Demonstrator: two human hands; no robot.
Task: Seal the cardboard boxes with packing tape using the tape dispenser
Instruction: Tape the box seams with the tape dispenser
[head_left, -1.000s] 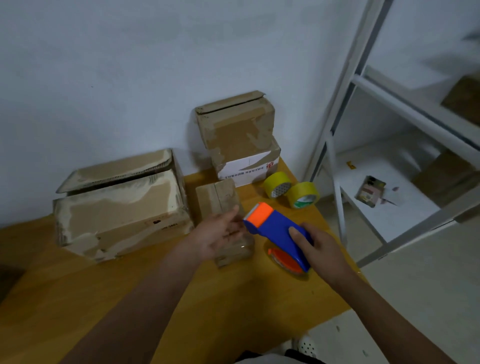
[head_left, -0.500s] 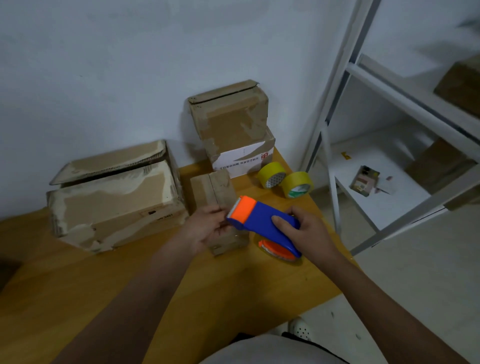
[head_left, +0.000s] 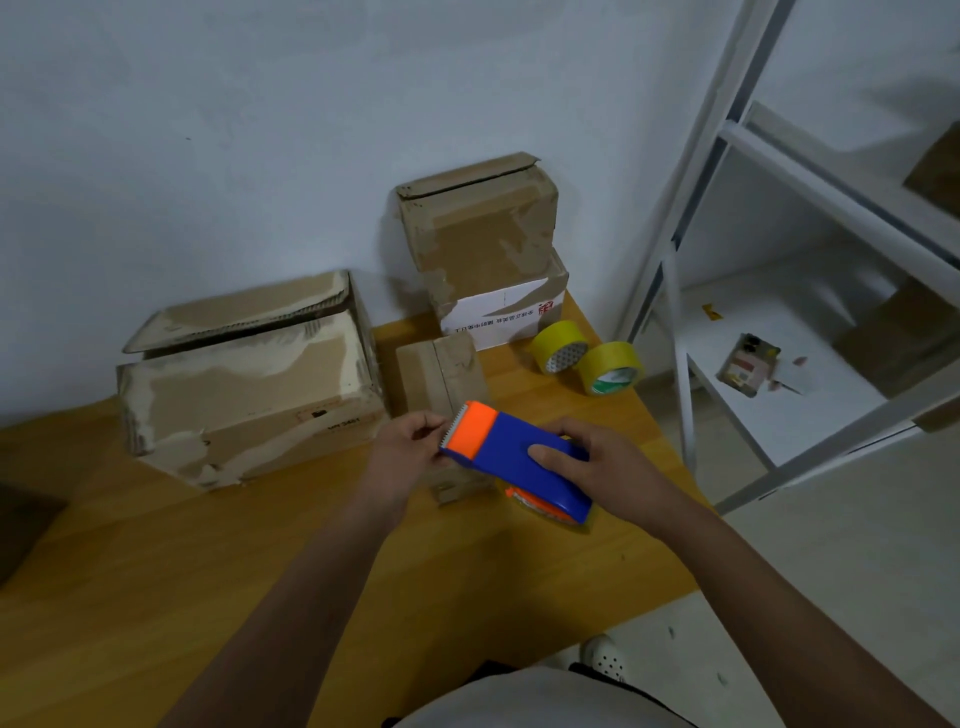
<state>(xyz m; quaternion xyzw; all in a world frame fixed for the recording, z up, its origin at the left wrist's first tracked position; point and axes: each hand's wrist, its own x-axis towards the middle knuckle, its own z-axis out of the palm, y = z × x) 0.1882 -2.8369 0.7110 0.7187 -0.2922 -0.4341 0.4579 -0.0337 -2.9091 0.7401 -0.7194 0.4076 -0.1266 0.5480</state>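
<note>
Closest in, the right hand (head_left: 608, 467) is gripping the blue and orange tape dispenser (head_left: 511, 457), thumb lying across its top and fingers curled round the far side, holding it just above the wooden table (head_left: 260, 571). The left hand (head_left: 410, 452) is sitting at the dispenser's toothed orange end, fingertips pinching there, seemingly picking up the loose end of the tape; the tape itself is too faint to make out.

Right under both hands, the small cardboard box (head_left: 441, 379) is waiting on the table, flaps shut. No fresh strip is showing on it, so by my reckoning the sealing is only getting started. Just left of it, the large cardboard box (head_left: 249, 395) is sitting with its top flap lifted, and further back two stacked boxes (head_left: 483, 249) are standing against the wall, the upper one's flap ajar. All of that looks left to do.

Two yellow tape rolls (head_left: 587, 358) are lying beside the stack, and a white shelf frame (head_left: 685, 364) is standing off to the right.

Against a second ago, the dispenser is sitting further left over the small box, and the left hand, flat on the box then, is now pinching at the blade.
</note>
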